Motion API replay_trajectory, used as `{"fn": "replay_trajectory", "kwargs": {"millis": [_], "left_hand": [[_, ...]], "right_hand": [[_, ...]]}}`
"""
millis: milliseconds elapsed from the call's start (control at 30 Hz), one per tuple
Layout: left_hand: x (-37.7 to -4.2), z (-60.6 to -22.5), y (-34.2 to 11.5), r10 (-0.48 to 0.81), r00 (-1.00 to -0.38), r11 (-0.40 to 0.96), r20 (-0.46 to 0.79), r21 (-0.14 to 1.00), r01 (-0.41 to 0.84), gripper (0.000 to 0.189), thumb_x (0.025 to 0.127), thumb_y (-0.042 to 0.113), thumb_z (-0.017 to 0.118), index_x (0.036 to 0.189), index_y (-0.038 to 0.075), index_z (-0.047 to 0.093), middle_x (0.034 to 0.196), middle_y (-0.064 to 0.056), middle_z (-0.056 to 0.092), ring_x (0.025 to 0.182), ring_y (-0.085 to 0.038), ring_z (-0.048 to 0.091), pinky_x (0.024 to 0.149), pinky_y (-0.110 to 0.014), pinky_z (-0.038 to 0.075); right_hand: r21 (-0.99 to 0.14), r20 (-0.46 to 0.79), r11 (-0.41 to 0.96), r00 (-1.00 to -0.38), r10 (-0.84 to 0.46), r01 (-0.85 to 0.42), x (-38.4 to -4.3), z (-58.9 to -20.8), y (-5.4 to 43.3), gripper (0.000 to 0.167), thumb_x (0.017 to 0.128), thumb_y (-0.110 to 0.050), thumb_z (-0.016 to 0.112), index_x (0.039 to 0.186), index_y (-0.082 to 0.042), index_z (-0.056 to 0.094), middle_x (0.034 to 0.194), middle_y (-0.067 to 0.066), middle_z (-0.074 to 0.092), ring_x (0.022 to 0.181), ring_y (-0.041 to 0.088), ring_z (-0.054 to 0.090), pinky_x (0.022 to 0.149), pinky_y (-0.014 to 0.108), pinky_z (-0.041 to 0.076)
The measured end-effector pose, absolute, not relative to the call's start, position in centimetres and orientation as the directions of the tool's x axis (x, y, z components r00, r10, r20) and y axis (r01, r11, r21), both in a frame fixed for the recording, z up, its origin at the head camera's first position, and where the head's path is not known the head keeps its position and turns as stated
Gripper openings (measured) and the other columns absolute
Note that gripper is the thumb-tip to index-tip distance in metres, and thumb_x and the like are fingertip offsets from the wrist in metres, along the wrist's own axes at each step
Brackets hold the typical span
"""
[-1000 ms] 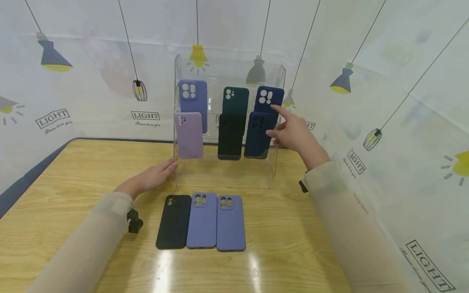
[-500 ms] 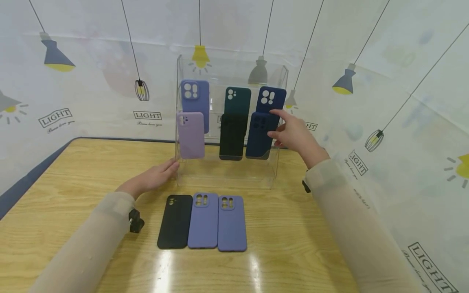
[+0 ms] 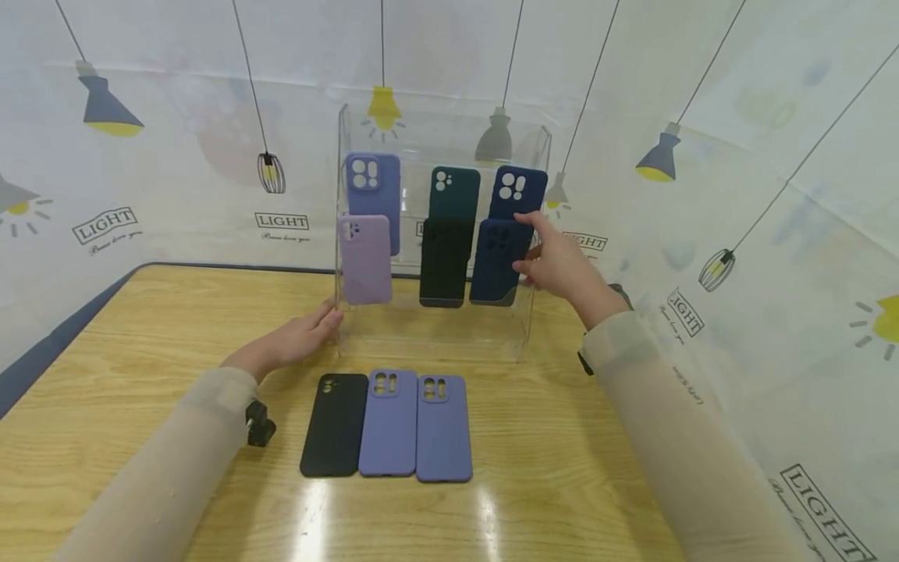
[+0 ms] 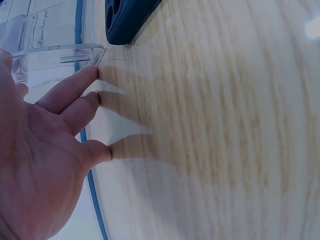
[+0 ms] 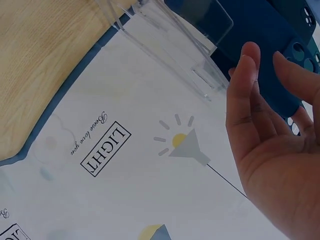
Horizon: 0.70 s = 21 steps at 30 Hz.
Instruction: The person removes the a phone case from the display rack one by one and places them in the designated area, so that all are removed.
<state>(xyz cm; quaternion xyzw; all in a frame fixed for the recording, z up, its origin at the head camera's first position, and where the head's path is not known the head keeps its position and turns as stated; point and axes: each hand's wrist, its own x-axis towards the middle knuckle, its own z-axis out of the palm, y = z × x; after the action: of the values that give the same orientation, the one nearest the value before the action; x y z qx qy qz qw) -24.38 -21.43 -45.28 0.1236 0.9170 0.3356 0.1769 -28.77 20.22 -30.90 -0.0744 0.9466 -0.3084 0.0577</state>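
A clear acrylic stand [image 3: 428,328] holds phone cases in two tiers. My right hand [image 3: 562,261] holds the lower navy phone case [image 3: 495,269] at its top and right edge; in the right wrist view its fingers [image 5: 242,95] lie along that edge. Behind it stands another navy case [image 3: 509,187]. To the left are a black case [image 3: 444,261], a dark green case [image 3: 456,187], a pink case [image 3: 367,261] and a lavender case [image 3: 379,168]. My left hand [image 3: 302,337], fingers extended, touches the stand's left side near its base.
On the wooden table [image 3: 548,468] before the stand, a black case [image 3: 333,425] and two purple cases, one in the middle [image 3: 389,429] and one on the right [image 3: 444,433], lie side by side. A lamp-patterned backdrop [image 3: 182,187] rises behind the stand.
My right hand has lowered from the rear navy case to the front one, its index finger now at that case's top edge. My left hand stays at the stand.
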Motion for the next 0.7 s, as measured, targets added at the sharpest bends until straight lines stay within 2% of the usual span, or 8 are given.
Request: {"fn": "replay_trajectory", "kwargs": {"millis": [133,267,433,600,700], "left_hand": [[-24.4,-45.2,-21.5,0.346,-0.908,0.741,-0.236,0.662,0.110,0.079,0.112,0.065,0.014,0.173,0.018,-0.006,0.163,-0.031,0.044,0.158,-0.057,0.024,0.129,-0.073,0.017],[-24.5,-45.1,-21.5,0.344,-0.908,0.742,-0.240,0.662,0.107,0.079,0.112,0.065,0.015,0.173,0.019,-0.006,0.166,-0.029,0.040,0.158,-0.058,0.023,0.129,-0.074,0.017],[-24.5,-45.3,-21.6,0.329,-0.912,0.746,-0.245,0.659,0.092,0.079,0.112,0.065,0.017,0.173,0.021,-0.006,0.170,-0.029,0.031,0.158,-0.059,0.021,0.129,-0.074,0.016],[-24.6,-45.5,-21.7,0.332,-0.913,0.737,-0.237,0.669,0.094,0.079,0.112,0.067,0.019,0.173,0.023,-0.005,0.174,-0.029,0.020,0.158,-0.060,0.020,0.128,-0.075,0.016],[-24.5,-45.5,-21.7,0.337,-0.909,0.731,-0.244,0.676,0.090,0.084,0.109,0.071,0.023,0.173,0.025,-0.008,0.171,-0.031,0.028,0.156,-0.061,0.026,0.128,-0.075,0.020]], "right_hand": [[-0.589,-0.073,0.803,-0.983,-0.166,-0.092,-28.8,-31.4,20.1,0.091,0.103,-0.007,0.069,0.170,-0.040,0.017,0.125,0.018,0.071,0.091,0.031,0.076,0.072,0.033,0.062],[-0.573,-0.053,0.813,-0.986,-0.159,-0.101,-28.8,-31.7,19.9,0.091,0.103,-0.006,0.069,0.169,-0.040,0.017,0.120,0.017,0.072,0.085,0.029,0.075,0.067,0.031,0.059],[-0.521,0.007,0.840,-0.985,-0.174,-0.152,-28.7,-32.0,19.8,0.085,0.104,-0.007,0.067,0.169,-0.034,0.020,0.113,0.018,0.075,0.084,0.032,0.076,0.065,0.032,0.055],[-0.444,0.099,0.872,-0.979,-0.180,-0.205,-28.7,-32.7,20.1,0.073,0.107,-0.011,0.063,0.167,-0.026,0.024,0.103,0.016,0.078,0.073,0.025,0.073,0.060,0.033,0.052],[-0.431,0.129,0.873,-0.973,-0.193,-0.231,-28.7,-33.1,20.3,0.071,0.108,-0.012,0.062,0.167,-0.025,0.025,0.106,0.017,0.079,0.072,0.024,0.073,0.059,0.033,0.051]]}}
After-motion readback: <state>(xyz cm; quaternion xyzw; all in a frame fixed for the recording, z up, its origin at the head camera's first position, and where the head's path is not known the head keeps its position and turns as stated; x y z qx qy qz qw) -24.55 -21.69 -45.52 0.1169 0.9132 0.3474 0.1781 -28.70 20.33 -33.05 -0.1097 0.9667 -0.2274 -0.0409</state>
